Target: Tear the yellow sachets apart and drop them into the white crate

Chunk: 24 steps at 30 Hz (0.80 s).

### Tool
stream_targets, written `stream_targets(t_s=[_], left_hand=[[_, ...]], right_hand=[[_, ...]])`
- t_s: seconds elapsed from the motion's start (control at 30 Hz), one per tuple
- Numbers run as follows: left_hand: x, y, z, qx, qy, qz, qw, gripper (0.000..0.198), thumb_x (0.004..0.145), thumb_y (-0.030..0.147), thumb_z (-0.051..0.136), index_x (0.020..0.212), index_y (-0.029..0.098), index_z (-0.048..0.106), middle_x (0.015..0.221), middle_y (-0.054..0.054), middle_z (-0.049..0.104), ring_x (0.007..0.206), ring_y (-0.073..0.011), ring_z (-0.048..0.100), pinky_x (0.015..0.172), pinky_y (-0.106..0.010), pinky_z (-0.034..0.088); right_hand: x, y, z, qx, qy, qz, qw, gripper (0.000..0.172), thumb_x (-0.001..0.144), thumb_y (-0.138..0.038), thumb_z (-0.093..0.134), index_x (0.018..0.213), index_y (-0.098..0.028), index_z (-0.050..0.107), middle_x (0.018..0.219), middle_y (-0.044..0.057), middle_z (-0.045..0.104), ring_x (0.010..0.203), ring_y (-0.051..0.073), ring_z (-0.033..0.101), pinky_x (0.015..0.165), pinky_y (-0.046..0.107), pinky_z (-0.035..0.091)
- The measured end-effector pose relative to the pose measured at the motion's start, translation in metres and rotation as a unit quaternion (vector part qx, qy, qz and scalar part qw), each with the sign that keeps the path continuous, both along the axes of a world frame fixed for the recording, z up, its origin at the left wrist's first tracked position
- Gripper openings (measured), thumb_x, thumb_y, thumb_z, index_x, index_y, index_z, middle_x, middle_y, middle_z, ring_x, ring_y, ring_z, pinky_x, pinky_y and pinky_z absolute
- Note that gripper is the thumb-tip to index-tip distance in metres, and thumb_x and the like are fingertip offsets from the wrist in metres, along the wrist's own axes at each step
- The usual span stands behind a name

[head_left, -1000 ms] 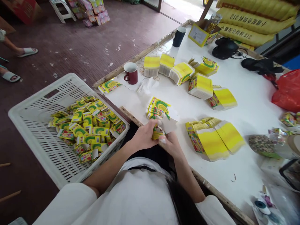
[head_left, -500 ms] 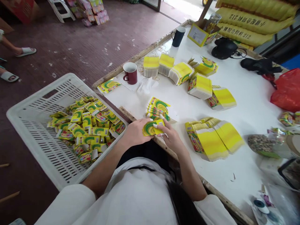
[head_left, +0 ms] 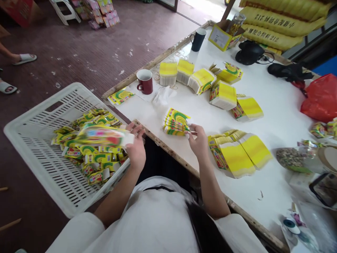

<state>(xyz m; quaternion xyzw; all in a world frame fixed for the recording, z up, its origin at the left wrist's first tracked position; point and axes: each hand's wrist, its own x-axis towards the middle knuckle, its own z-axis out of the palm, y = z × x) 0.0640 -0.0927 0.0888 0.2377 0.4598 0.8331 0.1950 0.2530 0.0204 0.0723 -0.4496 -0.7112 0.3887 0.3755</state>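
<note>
My left hand point(head_left: 137, 151) is over the near right rim of a white plastic crate point(head_left: 37, 147), fingers spread. A small yellow-green carton point(head_left: 105, 136), smeared by motion, is in the air above the crate, its white end flap beside my left fingers. My right hand point(head_left: 198, 140) is at the table's near edge, thumb and fingers pinched at the right end of a fanned stack of flat yellow-green cartons point(head_left: 175, 121). Several filled-looking small cartons point(head_left: 102, 158) lie heaped in the crate.
The white table point(head_left: 263, 189) carries bundles of yellow cartons point(head_left: 237, 158), a maroon mug point(head_left: 145, 82), a dark mug point(head_left: 198, 40), crumpled tissue point(head_left: 164, 95) and a red bag point(head_left: 319, 98). A clear jar point(head_left: 292, 158) lies at right. Another person's foot point(head_left: 25, 59) shows at far left.
My hands have come apart. The carton they held together has gone left over the crate beside my left hand, and my right hand has moved to the fanned stack.
</note>
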Motion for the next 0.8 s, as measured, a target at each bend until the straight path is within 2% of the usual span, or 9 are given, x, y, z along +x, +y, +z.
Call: stream_targets(t_s=[0.07,0.17,0.27,0.37,0.5,0.6,0.67,0.73,0.8], left_hand=[[0.0,0.003,-0.007,-0.03,-0.037,-0.014,0.999,0.07,0.068,0.079,0.07,0.119,0.033,0.055,0.126,-0.007,0.058,0.107,-0.0217,0.063,0.091,-0.035,0.053],[0.01,0.005,-0.013,-0.111,-0.061,-0.105,0.986,0.066,0.074,0.065,0.076,0.125,0.033,0.048,0.124,-0.008,0.059,0.105,-0.0196,0.064,0.086,-0.032,0.054],[0.022,0.005,-0.013,-0.156,-0.056,-0.166,0.972,0.055,0.082,0.056,0.075,0.12,0.027,0.049,0.118,-0.007,0.061,0.099,-0.0165,0.064,0.079,-0.028,0.054],[0.03,0.005,-0.013,-0.177,-0.071,-0.198,0.961,0.056,0.081,0.055,0.077,0.119,0.024,0.05,0.112,-0.006,0.063,0.092,-0.0144,0.063,0.075,-0.025,0.054],[0.038,0.006,-0.017,-0.194,-0.09,-0.242,0.946,0.061,0.077,0.058,0.079,0.119,0.021,0.054,0.113,-0.008,0.063,0.095,-0.0164,0.064,0.078,-0.028,0.055],[0.043,0.008,-0.018,-0.154,-0.1,-0.262,0.948,0.065,0.071,0.063,0.081,0.117,0.022,0.059,0.117,-0.009,0.065,0.105,-0.0221,0.065,0.084,-0.033,0.056],[0.046,0.01,-0.014,-0.111,-0.114,-0.267,0.951,0.061,0.07,0.068,0.078,0.109,0.023,0.063,0.109,-0.008,0.068,0.106,-0.0252,0.066,0.084,-0.035,0.056],[0.048,0.014,-0.007,-0.084,-0.129,-0.26,0.953,0.055,0.072,0.072,0.073,0.095,0.023,0.064,0.093,-0.006,0.069,0.096,-0.0252,0.068,0.078,-0.036,0.056],[0.049,0.017,0.002,-0.071,-0.13,-0.234,0.961,0.051,0.074,0.072,0.071,0.083,0.023,0.061,0.077,-0.002,0.062,0.079,-0.0206,0.065,0.071,-0.033,0.055]], right_hand=[[-0.001,0.018,-0.003,0.035,-0.12,-0.056,0.991,0.029,0.087,-0.027,0.065,0.114,-0.019,0.063,0.114,0.015,0.061,0.107,0.031,0.058,0.096,0.053,0.049],[-0.007,0.034,-0.008,0.057,-0.228,-0.063,0.97,0.021,0.082,-0.018,0.066,0.103,-0.017,0.065,0.105,0.016,0.061,0.107,0.034,0.054,0.097,0.055,0.044],[-0.014,0.038,-0.011,0.063,-0.236,-0.048,0.969,0.016,0.079,-0.015,0.066,0.093,-0.02,0.06,0.096,0.013,0.062,0.1,0.032,0.054,0.095,0.052,0.044],[-0.015,0.035,-0.01,0.069,-0.221,-0.036,0.972,0.019,0.077,-0.014,0.063,0.091,-0.022,0.053,0.094,0.009,0.062,0.094,0.029,0.055,0.089,0.047,0.046],[-0.012,0.019,-0.002,-0.008,-0.095,-0.048,0.994,0.026,0.079,-0.021,0.062,0.097,-0.025,0.043,0.086,0.001,0.059,0.073,0.02,0.054,0.07,0.036,0.046],[-0.013,-0.009,0.008,-0.102,0.049,0.024,0.993,0.036,0.079,-0.033,0.071,0.099,-0.026,0.041,0.084,-0.003,0.056,0.066,0.016,0.052,0.062,0.03,0.043],[-0.017,-0.033,0.014,-0.175,0.127,0.133,0.967,0.039,0.08,-0.039,0.074,0.098,-0.027,0.042,0.083,-0.003,0.054,0.066,0.014,0.051,0.06,0.028,0.042],[-0.024,-0.057,0.018,-0.265,0.195,0.23,0.916,0.043,0.081,-0.048,0.075,0.1,-0.029,0.041,0.08,-0.004,0.054,0.062,0.014,0.049,0.056,0.026,0.042],[-0.031,-0.076,0.019,-0.292,0.242,0.229,0.897,0.047,0.081,-0.052,0.076,0.102,-0.03,0.04,0.08,-0.004,0.054,0.064,0.014,0.05,0.058,0.026,0.044]])
